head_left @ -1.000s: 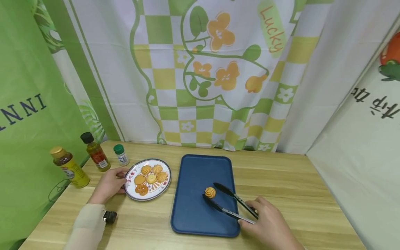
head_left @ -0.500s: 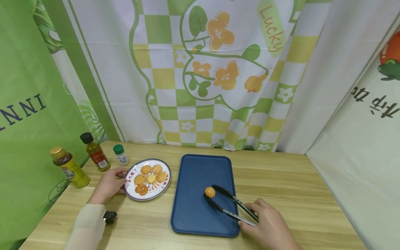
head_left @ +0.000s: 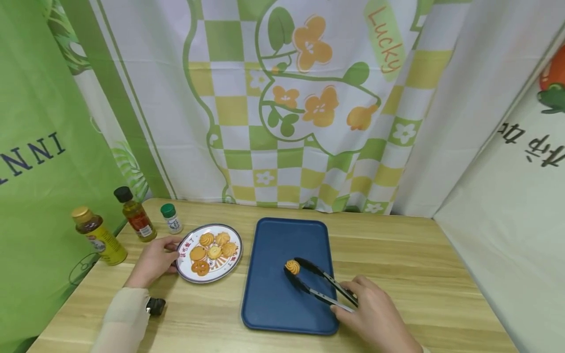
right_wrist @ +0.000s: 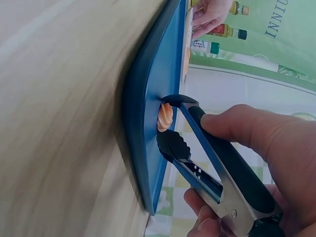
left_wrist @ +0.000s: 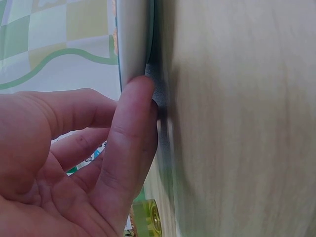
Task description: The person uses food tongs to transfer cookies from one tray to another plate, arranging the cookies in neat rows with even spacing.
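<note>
My left hand (head_left: 155,260) pinches the left rim of a round white plate (head_left: 187,274); thumb and fingers show against its edge in the left wrist view. Several cookies (head_left: 214,252) and a pretzel-shaped one (head_left: 200,267) lie on the plate. With my right hand (head_left: 375,309) I grip black-tipped metal tongs (head_left: 324,298) over the blue tray (head_left: 287,235). One swirled cookie (right_wrist: 165,117) sits between the tong tips, close over the tray's surface. In the right wrist view, the thumb presses along one tong arm while fingers curl under the other.
At the left stand a yellow-labelled bottle (head_left: 103,242), an oil bottle with a black cap (head_left: 137,215) and a small green-capped shaker (head_left: 171,219). A patterned curtain (head_left: 282,169) hangs behind the wooden table (head_left: 406,250).
The tongs and the swirled cookie between their tips have shifted slightly left and away from me, the right hand moving along. The left hand and the plate have stayed put.
</note>
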A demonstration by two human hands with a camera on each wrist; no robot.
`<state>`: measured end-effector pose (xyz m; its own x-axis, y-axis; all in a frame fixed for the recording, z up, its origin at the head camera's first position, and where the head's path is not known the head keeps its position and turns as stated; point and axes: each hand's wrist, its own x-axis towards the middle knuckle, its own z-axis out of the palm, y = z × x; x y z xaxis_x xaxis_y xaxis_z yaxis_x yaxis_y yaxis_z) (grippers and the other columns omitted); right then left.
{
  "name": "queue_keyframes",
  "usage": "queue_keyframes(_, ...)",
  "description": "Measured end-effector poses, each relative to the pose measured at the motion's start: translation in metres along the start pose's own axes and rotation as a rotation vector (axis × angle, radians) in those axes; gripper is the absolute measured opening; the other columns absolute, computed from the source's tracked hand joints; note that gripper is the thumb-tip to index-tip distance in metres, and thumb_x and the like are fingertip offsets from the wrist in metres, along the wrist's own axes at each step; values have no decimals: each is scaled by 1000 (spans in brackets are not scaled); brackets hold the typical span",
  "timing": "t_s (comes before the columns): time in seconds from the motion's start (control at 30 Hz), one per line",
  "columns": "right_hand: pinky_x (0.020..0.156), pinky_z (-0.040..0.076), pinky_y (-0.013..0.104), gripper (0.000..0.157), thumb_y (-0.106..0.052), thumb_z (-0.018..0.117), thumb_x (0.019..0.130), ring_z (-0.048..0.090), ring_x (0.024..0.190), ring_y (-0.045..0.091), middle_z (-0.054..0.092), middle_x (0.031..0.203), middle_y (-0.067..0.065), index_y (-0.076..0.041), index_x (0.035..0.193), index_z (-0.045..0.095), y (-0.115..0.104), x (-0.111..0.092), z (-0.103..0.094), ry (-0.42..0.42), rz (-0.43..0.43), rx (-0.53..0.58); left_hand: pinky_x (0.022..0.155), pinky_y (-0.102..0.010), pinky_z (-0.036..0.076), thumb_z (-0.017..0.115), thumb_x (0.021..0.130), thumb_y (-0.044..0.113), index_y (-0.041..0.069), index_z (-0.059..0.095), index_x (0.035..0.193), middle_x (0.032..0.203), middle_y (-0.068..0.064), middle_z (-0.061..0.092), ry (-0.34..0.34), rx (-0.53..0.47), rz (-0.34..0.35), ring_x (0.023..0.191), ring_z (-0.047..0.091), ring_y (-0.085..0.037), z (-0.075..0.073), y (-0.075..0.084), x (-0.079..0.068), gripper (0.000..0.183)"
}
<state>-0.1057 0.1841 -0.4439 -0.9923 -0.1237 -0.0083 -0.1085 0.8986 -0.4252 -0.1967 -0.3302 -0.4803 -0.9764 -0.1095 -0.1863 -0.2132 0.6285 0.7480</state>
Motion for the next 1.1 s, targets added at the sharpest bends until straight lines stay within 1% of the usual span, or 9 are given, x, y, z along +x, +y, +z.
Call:
queue_keyframes(0.13,70,53,33,54,-40,99,82,60,85,13,71,107,1,-11,124,84,-6,5,1,20,-23,-1,70,-31,70,58,106,-2,-11,53,157,135,-36,60,0,-4,2,95,70,-27,1,-1,0,52)
queue_keyframes(0.27,72,58,36,52,-38,100,81,63,86,13,73,109,3,-11,123,84,-12,10,3,56,-70,2,71,-32,70,58,107,-2,-11,52,157,135,-36,60,-1,-6,0,95,70,-26,1,1,0,52)
queue_keyframes(0.37,66,53,31,50,-36,101,80,59,82,12,72,105,1,-11,121,85,-16,13,4,77,-101,11,71,-32,70,58,107,-1,-11,52,158,135,-36,60,3,-6,-4,95,70,-26,1,2,0,52)
queue_keyframes(0.47,62,46,27,51,-34,101,80,54,77,11,70,101,0,-10,121,85,-19,16,5,84,-113,21,70,-32,70,58,107,-1,-11,52,157,135,-36,60,6,-3,-2,94,70,-26,2,3,-1,52)
queue_keyframes(0.6,65,53,31,50,-35,101,80,58,80,10,72,103,1,-10,120,85,-26,19,4,88,-136,-5,69,-31,70,57,106,-2,-11,52,157,134,-36,59,7,-3,-4,93,69,-25,1,4,-2,52)
queue_keyframes(0.7,65,52,30,49,-35,101,81,57,79,10,71,101,0,-10,120,85,-35,22,5,77,-160,-9,69,-31,70,57,106,-2,-11,52,157,134,-35,59,6,-4,-7,93,69,-25,1,5,-2,52)
queue_keyframes(0.83,60,40,25,48,-34,99,84,48,74,10,65,93,-3,-9,122,85,-50,27,8,47,-207,22,70,-32,70,57,107,-2,-11,52,157,134,-35,59,4,-1,-9,93,70,-26,1,5,-3,52)
queue_keyframes(0.9,59,37,24,47,-34,98,86,46,72,10,63,92,-4,-9,123,85,-57,30,10,38,-240,29,70,-32,70,58,107,-1,-11,52,157,134,-35,60,4,3,-11,93,70,-26,1,5,-3,52)
queue_keyframes(1.1,59,39,25,46,-34,95,89,47,74,10,65,95,-3,-7,125,84,-78,39,16,-5,-312,62,71,-32,70,58,107,-1,-10,53,157,133,-34,60,6,15,-8,94,70,-27,0,6,-4,51)
